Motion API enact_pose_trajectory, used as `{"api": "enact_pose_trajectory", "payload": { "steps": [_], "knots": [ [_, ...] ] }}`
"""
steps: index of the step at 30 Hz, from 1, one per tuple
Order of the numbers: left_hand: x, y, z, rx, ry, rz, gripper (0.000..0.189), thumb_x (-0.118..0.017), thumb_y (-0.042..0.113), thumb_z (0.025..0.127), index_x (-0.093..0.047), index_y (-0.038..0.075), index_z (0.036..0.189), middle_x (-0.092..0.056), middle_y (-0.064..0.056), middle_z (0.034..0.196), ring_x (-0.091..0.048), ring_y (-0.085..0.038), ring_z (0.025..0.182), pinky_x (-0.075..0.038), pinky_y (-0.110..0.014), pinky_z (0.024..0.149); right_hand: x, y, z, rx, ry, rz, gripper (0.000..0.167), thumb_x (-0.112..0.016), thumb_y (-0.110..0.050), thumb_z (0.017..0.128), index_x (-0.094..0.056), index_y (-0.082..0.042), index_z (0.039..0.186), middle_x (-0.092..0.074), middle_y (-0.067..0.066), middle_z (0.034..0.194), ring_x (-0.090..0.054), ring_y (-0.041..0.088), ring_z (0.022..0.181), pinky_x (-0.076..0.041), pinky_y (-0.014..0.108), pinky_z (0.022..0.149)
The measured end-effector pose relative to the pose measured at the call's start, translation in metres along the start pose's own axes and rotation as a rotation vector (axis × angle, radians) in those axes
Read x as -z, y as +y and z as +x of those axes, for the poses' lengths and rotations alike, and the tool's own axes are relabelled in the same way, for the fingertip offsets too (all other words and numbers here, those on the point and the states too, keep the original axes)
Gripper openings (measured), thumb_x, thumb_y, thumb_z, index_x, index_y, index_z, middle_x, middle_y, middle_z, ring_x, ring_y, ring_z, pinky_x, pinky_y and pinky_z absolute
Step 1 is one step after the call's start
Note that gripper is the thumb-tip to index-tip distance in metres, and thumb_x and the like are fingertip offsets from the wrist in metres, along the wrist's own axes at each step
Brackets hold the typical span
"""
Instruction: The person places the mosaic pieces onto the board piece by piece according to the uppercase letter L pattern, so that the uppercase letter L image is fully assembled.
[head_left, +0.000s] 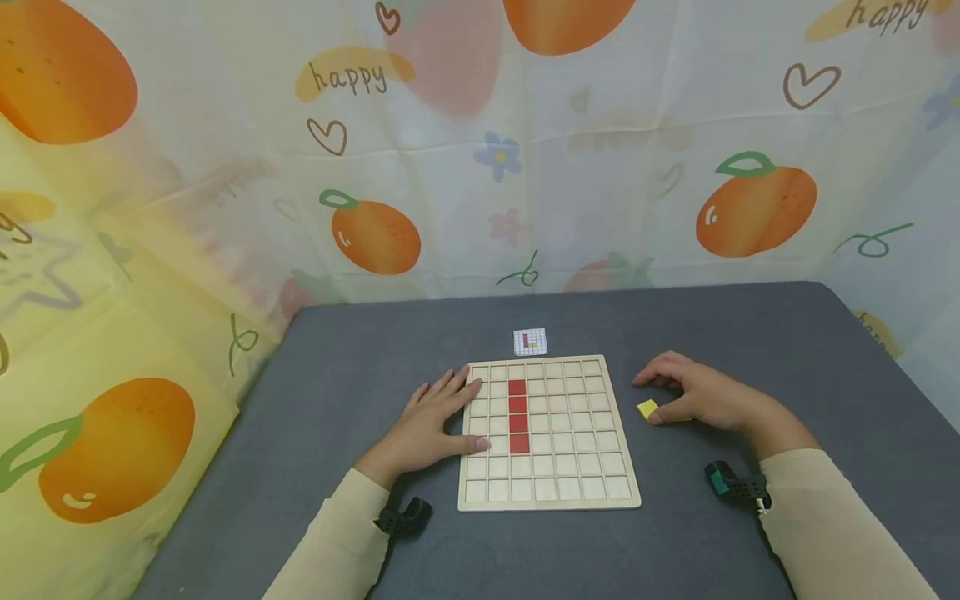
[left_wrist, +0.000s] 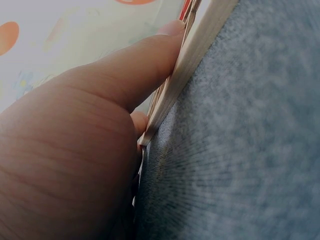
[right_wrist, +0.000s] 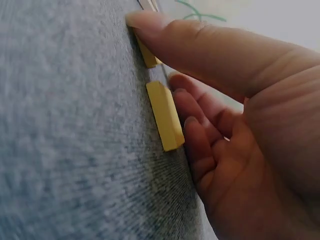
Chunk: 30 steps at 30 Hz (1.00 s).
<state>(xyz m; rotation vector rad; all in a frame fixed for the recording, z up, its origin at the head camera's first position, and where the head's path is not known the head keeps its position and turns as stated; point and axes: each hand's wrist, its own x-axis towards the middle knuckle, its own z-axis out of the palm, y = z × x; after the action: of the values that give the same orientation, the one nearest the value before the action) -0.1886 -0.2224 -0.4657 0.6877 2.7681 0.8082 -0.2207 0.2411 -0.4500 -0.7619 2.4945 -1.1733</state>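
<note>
A square wooden grid board point(head_left: 547, 492) lies flat on the grey table, with a column of red tiles point(head_left: 518, 404) set in its cells. My left hand point(head_left: 431, 425) rests on the board's left edge, fingers spread and thumb over the border cells. In the left wrist view the thumb point(left_wrist: 145, 60) lies across the board's pale side edge point(left_wrist: 192, 55). To the right of the board, my right hand point(head_left: 712, 396) is at a yellow tile point(head_left: 647, 408), thumb right at it and forefinger apart from it. A second yellow tile point(right_wrist: 165, 117) lies under the palm, beside the loosely bent fingers.
Just beyond the board's far edge lies a small printed card point(head_left: 530, 342) with a grid pattern in red and yellow. A fruit-patterned cloth point(head_left: 450, 192) hangs behind the table. Black straps point(head_left: 738, 483) with small devices sit at both wrists.
</note>
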Motion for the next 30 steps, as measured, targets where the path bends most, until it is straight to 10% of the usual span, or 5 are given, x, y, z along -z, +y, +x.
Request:
{"api": "enact_pose_trajectory", "payload": {
  "steps": [7,16,30],
  "knots": [
    [0.000,0.000,0.000,0.001,-0.001,-0.001,0.103,-0.078,0.068,0.093,-0.035,0.019,0.173,-0.015,-0.001,0.180,-0.005,-0.028,0.166,0.002,-0.062,0.127,-0.003,-0.005,0.003,-0.045,-0.013,-0.014,0.017,-0.090,-0.020,0.094,-0.076,-0.018,0.105,-0.058,0.003,0.119,-0.056,0.029,0.116,-0.048,0.052,0.098],
    [0.000,0.002,0.000,0.002,-0.001,-0.006,0.102,-0.078,0.067,0.093,-0.036,0.019,0.173,-0.015,-0.001,0.180,-0.006,-0.029,0.166,0.002,-0.062,0.127,-0.008,-0.011,0.006,-0.089,0.044,0.060,0.016,-0.084,-0.012,0.098,-0.072,-0.008,0.108,-0.064,0.004,0.096,-0.058,0.024,0.085,-0.051,0.037,0.071],
    [0.000,0.001,0.000,0.003,-0.004,-0.004,0.101,-0.078,0.066,0.093,-0.036,0.019,0.173,-0.015,-0.002,0.181,-0.005,-0.030,0.166,0.002,-0.062,0.127,-0.018,-0.020,0.015,-0.067,0.232,0.104,0.012,-0.082,-0.014,0.101,-0.078,-0.006,0.110,-0.069,0.004,0.096,-0.061,0.024,0.086,-0.052,0.032,0.072]
  ]
}}
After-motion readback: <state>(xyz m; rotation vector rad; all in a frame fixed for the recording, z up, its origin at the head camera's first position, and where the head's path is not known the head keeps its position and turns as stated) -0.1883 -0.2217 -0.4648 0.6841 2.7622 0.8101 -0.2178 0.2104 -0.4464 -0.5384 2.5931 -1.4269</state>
